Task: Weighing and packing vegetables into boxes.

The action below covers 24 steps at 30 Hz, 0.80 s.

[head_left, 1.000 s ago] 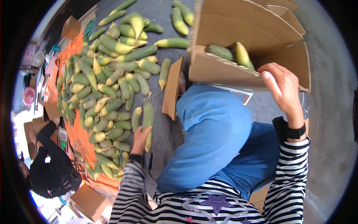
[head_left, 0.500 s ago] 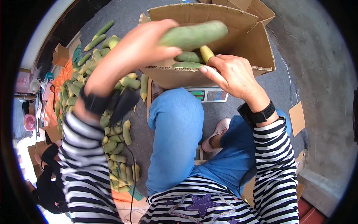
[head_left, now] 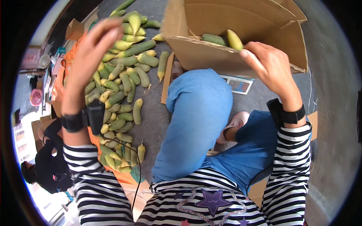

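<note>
My left hand (head_left: 86, 51), slightly blurred, is raised over the upper left of a pile of long green radishes (head_left: 129, 86), its curved fingers apart and nothing visible in them. My right hand (head_left: 267, 67) grips the near rim of an open cardboard box (head_left: 203, 56), thumb and fingers at the top edge. Inside that box lie a dark green radish (head_left: 213, 39) and, just left of my right hand, a paler yellow-green one (head_left: 233, 38). A scale (head_left: 238, 84) shows under the box's near side, beyond my bent knee.
A loose cardboard strip (head_left: 166, 81) stands between pile and knee. An orange sheet (head_left: 66, 71) runs under the radishes, and a cable (head_left: 139, 175) crosses beside my leg. At lower left a person in black (head_left: 49, 165) crouches near cartons. A grey wall (head_left: 332, 113) borders the right.
My left hand lifted a green radish from the pile to above the box, then moved back left over the pile without it. My right hand stays on the box's rim.
</note>
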Available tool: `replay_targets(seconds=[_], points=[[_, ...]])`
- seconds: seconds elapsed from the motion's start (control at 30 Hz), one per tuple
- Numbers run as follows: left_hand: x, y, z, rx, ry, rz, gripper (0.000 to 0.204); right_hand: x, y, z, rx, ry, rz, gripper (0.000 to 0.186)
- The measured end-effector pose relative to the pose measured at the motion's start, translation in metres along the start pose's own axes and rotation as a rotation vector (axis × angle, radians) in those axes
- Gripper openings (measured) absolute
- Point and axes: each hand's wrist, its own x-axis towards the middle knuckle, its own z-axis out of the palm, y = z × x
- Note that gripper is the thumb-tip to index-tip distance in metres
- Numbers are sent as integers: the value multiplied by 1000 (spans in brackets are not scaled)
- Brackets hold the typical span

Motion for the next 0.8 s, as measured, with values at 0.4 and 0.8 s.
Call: replay_targets(seconds=[0.4, 0.8], points=[[-271, -249, 172, 47, 117, -932, 50, 8, -12, -16, 509, -99, 520, 48], [-160, -382, 171, 98, 276, -946, 75, 21, -15, -2, 120, -128, 375, 32]])
